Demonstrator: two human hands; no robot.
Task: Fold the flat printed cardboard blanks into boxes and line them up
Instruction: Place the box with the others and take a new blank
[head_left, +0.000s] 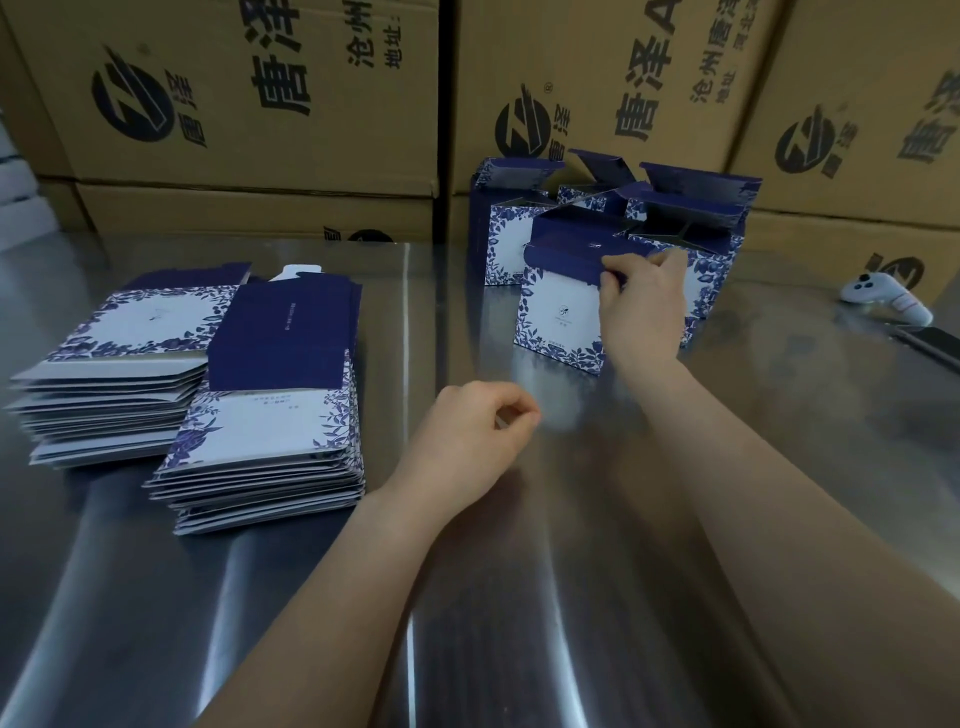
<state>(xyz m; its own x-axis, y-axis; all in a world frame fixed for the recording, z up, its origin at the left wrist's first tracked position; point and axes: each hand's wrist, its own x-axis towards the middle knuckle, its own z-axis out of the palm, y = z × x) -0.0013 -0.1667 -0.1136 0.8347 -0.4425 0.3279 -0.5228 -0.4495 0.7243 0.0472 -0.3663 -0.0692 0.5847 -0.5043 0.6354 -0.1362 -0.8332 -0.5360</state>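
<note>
Flat blanks lie in two stacks on the left of the steel tabletop. Several folded boxes stand in a group at the back, close to the brown cartons. The right hand pinches the dark blue lid flap of the front box, which stands upright just before the others. The left hand hovers over the tabletop with its fingers loosely curled, holding nothing. The step seems to be setting this box in line, though the view is too poor to tell whether its bottom is locked. It would be better to steady the body with the free hand, not only the flap, and to slide the box until its side meets the neighbour squarely.
</note>
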